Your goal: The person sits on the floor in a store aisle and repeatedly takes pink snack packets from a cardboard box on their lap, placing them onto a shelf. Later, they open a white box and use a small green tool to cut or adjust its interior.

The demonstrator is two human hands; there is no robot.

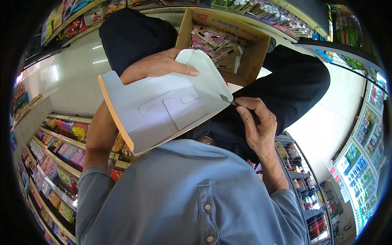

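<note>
My left hand (159, 65) holds an open cardboard display box (171, 104) from its far side, thumb over the edge onto the inner wall. The box is white inside with an orange edge at its left end, and it lies tilted above my lap with nothing in it. At its right corner my right hand (257, 119) pinches a small dark piece (234, 103), apparently tape, between thumb and forefinger. A darker strip of tape (224, 98) sticks to that same corner. Beyond the box, between my knees, stands a brown carton (251, 65) holding several slim pink and beige packets (211, 39).
Shelves of packaged snacks (58, 159) run along the left. Another shelf (263, 15) with wrapped goods borders the far side. A wire rack (303, 186) stands close at my right, with glass-door coolers (358, 153) beyond it. The floor (73, 73) is pale tile.
</note>
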